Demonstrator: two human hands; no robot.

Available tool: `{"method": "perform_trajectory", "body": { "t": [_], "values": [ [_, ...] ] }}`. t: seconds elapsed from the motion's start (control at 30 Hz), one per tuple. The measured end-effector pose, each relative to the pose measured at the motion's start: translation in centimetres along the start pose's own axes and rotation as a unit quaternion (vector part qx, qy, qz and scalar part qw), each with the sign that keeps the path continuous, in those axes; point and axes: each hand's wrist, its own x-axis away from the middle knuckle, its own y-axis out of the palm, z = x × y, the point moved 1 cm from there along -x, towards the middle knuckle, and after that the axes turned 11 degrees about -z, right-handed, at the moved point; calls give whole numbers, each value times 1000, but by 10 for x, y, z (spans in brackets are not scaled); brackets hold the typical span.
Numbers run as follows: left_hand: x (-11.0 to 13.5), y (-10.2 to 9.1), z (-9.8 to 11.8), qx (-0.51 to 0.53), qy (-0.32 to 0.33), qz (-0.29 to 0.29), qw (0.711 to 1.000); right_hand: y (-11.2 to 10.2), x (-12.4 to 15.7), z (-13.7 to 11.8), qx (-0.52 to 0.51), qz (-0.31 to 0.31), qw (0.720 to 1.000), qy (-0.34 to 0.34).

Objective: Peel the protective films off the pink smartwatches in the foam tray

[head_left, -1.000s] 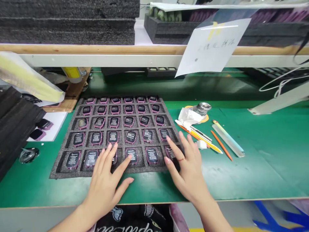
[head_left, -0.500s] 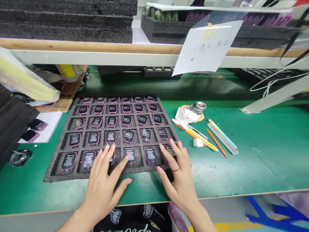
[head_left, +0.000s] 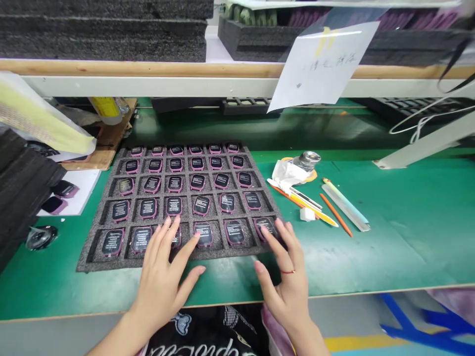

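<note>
A dark grey foam tray (head_left: 218, 253) lies on the green bench, its compartments holding several purple-framed smartwatches with lit screens showing white text. My left hand (head_left: 163, 272) rests over the front row with fingers spread, covering most of one watch; its index fingertip is by a front-row watch (head_left: 204, 234). At the tray's front right corner, my right hand (head_left: 285, 277) is open, with its index fingertip over the corner watch (head_left: 265, 227). Its thumb sits apart, in front of the tray edge. Neither hand holds anything.
Right of the tray lie orange sticks (head_left: 336, 214), a white cube (head_left: 307, 214), crumpled tissue (head_left: 288, 174) and a clear sleeve (head_left: 346, 205). Two dark watches (head_left: 54, 204) sit on white card at left. A shelf (head_left: 156, 86) with hanging paper (head_left: 322, 66) crosses above.
My right hand has shifted right and slightly down, uncovering more of the corner watch. The left hand stays over the front row. The whole view has moved slightly.
</note>
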Motion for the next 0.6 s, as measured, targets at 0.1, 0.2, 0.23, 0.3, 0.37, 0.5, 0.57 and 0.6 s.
{"method": "perform_trajectory", "body": {
  "t": [0.1, 0.2, 0.23, 0.3, 0.37, 0.5, 0.57, 0.6],
  "values": [
    [1, 0, -1, 10, -5, 7, 1000, -2, 2, 6, 10, 43, 998, 36],
    [0, 1, -2, 21, -11, 14, 1000, -4, 4, 13, 34, 63, 996, 51],
    [0, 1, -2, 25, -14, 17, 999, -4, 5, 15, 42, 67, 996, 53],
    [0, 1, -3, 33, -20, 23, 999, -4, 6, 17, 60, 66, 995, 52],
    [0, 1, -4, 40, -21, 30, 999, -4, 7, 18, 78, 54, 994, 45],
    [1, 0, -6, 60, -21, 44, 997, -4, 7, 17, 42, 77, 994, 60],
    [1, -1, -6, 77, -21, 53, 995, -4, 7, 17, 8, 121, 989, 79],
    [1, -1, -7, 87, -20, 62, 994, -4, 7, 17, -1, 138, 987, 85]
  ]
}}
